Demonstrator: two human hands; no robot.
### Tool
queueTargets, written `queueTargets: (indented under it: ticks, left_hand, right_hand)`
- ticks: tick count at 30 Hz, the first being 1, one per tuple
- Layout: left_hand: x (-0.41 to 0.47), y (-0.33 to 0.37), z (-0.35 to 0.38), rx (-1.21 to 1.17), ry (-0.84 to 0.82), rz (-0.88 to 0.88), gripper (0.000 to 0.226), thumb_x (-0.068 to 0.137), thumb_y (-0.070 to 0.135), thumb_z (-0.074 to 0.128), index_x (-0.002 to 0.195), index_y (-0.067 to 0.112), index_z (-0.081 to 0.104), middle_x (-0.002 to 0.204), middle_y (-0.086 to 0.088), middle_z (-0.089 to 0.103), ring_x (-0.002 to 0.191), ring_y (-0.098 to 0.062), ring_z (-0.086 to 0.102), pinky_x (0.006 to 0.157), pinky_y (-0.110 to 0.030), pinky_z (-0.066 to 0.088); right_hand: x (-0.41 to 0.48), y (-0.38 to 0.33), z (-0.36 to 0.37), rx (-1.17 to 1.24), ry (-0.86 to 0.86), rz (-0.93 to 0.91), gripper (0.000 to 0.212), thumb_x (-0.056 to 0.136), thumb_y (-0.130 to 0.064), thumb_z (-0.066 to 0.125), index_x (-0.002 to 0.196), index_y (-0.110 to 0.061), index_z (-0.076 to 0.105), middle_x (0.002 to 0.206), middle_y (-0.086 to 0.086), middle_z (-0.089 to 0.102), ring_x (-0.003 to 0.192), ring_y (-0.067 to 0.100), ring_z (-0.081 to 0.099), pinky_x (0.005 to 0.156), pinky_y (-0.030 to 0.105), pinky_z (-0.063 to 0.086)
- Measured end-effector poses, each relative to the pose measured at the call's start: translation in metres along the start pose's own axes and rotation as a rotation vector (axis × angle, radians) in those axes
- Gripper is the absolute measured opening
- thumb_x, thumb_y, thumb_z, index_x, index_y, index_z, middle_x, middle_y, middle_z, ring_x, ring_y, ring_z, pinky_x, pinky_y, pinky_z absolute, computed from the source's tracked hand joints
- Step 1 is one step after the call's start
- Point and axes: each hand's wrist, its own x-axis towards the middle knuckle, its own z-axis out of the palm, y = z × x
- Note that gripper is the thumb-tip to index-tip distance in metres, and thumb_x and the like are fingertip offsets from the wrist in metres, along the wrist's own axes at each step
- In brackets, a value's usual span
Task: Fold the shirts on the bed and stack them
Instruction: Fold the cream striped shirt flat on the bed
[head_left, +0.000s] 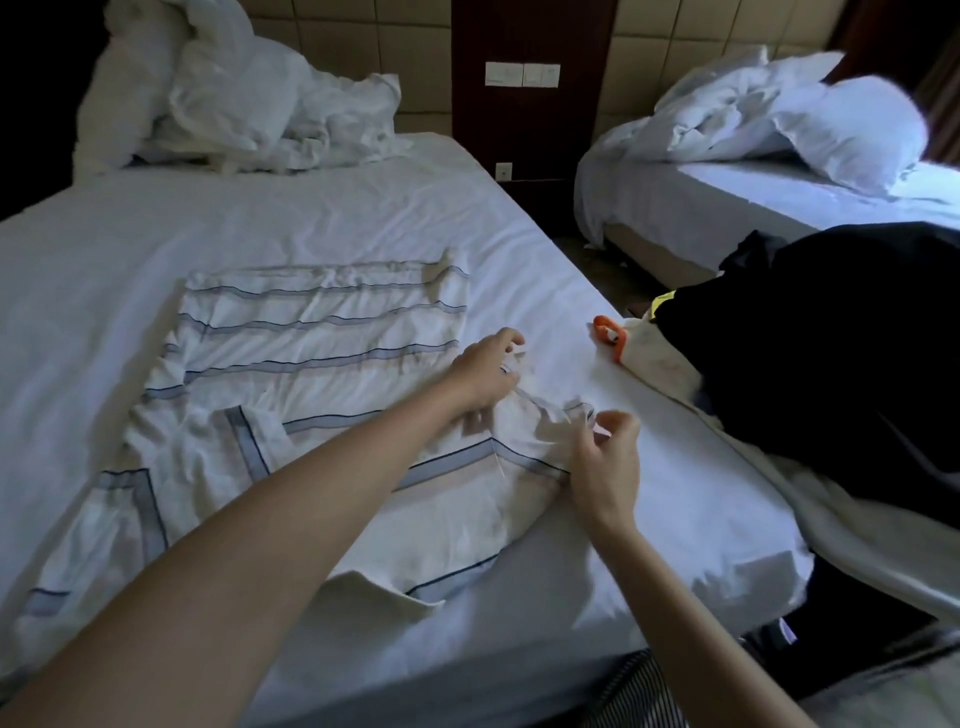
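Looking down on a white shirt (322, 364) with thin blue-grey stripes, spread mostly flat on the white bed (156, 234), filling the centre and trailing off toward 8 o'clock. Gripping a bunched part of its right-hand side with both hands, just right of centre. With the left hand (488, 371), fingers curled in and closed on a fold of the cloth. With the right hand (605, 457), near the left and at 5 o'clock from it, thumb and fingertips nipped on the raised edge. At 3 o'clock, on the bed's edge, a heap of dark clothes (831, 338) over pale cloth (841, 540), with an orange-and-white item (610, 335) just beside. At 11 o'clock, a crumpled white duvet (249, 93). At 1 o'clock, a second bed (753, 208).
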Motion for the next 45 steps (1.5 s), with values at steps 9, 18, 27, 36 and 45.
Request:
queueTargets:
  ticks: [9,18,27,36,45]
  left_hand:
    - [0.012,0.02,-0.02,0.397,-0.286,0.093,0.047,0.083,0.024,0.067,0.126,0.023,0.049,0.119,0.001,0.057,0.111,-0.02,0.052,0.092,-0.03,0.034]
    - [0.015,0.036,-0.013,0.642,-0.125,0.331,0.019,0.082,0.01,0.056,0.1,0.014,0.054,0.106,-0.006,0.056,0.1,-0.025,0.051,0.073,-0.029,0.031]
    - [-0.006,0.025,-0.045,0.627,0.01,0.363,0.028,0.087,0.001,0.047,0.102,0.016,0.064,0.112,0.002,0.055,0.099,-0.021,0.055,0.066,-0.029,0.032]
    - [-0.066,-0.059,-0.12,0.037,0.239,0.11,0.036,0.077,-0.015,0.048,0.09,0.011,0.07,0.102,-0.01,0.063,0.098,-0.024,0.057,0.075,-0.024,0.04]
    - [-0.114,-0.082,-0.097,0.059,0.242,0.007,0.042,0.091,0.025,0.051,0.131,0.013,0.053,0.136,-0.008,0.052,0.127,-0.023,0.046,0.103,-0.032,0.036]
  right_hand:
    - [0.05,-0.01,-0.015,-0.309,-0.331,-0.02,0.009,0.08,-0.014,0.062,0.08,-0.009,0.054,0.067,0.001,0.049,0.074,0.024,0.05,0.061,0.031,0.034]
    - [0.035,0.015,-0.041,-0.309,-0.171,-0.171,0.017,0.077,-0.007,0.061,0.071,-0.016,0.048,0.086,0.004,0.047,0.086,0.024,0.047,0.06,0.025,0.029]
    - [0.026,-0.003,-0.029,-0.22,-0.174,-0.11,0.018,0.072,-0.019,0.064,0.07,-0.004,0.055,0.065,0.008,0.053,0.066,0.027,0.05,0.054,0.035,0.037]
    - [-0.047,-0.084,0.008,-0.12,-0.98,-0.58,0.036,0.086,-0.025,0.067,0.117,-0.034,0.052,0.111,-0.016,0.059,0.103,-0.003,0.055,0.083,0.008,0.04]
    - [-0.05,-0.036,0.021,-0.458,-0.771,-0.651,0.047,0.094,-0.04,0.049,0.14,-0.029,0.04,0.149,-0.005,0.035,0.138,0.013,0.029,0.111,0.03,0.024]
